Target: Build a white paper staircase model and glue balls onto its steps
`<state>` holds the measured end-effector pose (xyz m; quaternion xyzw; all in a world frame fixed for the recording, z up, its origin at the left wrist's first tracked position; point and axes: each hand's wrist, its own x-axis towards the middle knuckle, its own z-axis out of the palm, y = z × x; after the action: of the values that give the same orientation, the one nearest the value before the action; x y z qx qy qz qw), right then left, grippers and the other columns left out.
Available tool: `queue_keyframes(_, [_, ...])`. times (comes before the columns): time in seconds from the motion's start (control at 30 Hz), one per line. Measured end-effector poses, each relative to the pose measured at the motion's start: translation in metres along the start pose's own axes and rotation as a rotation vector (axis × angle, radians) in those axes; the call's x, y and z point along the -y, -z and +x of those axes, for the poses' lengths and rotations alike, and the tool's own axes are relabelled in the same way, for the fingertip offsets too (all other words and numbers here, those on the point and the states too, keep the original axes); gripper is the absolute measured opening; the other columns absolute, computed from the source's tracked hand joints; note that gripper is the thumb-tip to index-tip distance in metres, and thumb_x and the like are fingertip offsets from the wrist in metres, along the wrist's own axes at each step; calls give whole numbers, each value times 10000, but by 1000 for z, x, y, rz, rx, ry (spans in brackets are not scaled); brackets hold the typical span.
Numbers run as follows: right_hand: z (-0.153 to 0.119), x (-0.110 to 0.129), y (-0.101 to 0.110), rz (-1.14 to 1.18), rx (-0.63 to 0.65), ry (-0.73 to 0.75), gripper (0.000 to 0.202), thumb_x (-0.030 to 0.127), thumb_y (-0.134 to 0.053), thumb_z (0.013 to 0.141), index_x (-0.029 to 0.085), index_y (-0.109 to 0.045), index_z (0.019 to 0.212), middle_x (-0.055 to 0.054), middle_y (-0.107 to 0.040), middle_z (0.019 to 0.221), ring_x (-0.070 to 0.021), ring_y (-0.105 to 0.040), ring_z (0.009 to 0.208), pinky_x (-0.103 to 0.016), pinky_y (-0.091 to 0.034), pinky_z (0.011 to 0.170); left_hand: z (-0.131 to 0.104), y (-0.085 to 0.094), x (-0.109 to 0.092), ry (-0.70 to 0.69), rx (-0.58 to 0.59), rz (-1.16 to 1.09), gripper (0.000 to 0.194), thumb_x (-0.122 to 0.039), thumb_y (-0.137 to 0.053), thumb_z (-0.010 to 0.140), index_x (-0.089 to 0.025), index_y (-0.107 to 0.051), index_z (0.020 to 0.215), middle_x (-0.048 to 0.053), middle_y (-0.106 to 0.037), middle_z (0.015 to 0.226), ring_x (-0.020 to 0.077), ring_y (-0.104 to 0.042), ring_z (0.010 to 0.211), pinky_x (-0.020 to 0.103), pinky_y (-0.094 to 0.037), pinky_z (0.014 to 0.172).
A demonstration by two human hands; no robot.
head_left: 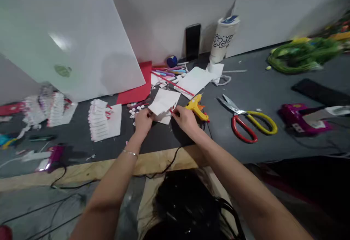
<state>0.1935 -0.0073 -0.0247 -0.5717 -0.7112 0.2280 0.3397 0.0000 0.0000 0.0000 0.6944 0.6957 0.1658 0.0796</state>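
A folded white paper card [164,99] lies on the dark table before me, its upper flap lifted. My left hand [144,121] is closed on the card's lower left edge. At the card's right side, my right hand [185,119] pinches a small red piece [172,110], too small to name exactly. Just beyond the right hand lies a yellow hot glue gun [196,107]. Small white pompom-like bits [133,112] are scattered left of the card. A long red stick [172,83] rests across another white sheet [195,81] behind.
Scissors [237,114] with red and yellow handles lie open on the right. Decorated white cards [105,121] sit to the left. A phone [193,41] and a white cylinder [222,39] stand against the wall. Purple devices [303,120] and green cord [298,56] are farther right.
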Motion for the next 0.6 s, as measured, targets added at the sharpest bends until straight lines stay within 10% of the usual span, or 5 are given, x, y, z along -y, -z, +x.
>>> queue_keyframes(0.6, [-5, 2, 11, 204, 28, -30, 78, 140, -623, 796, 195, -628, 740, -21, -694, 710, -168, -611, 648, -261, -419, 630, -57, 7, -20, 91, -257, -508, 106, -283, -647, 789, -183, -671, 816, 3, -648, 732, 139, -561, 650, 254, -453, 653])
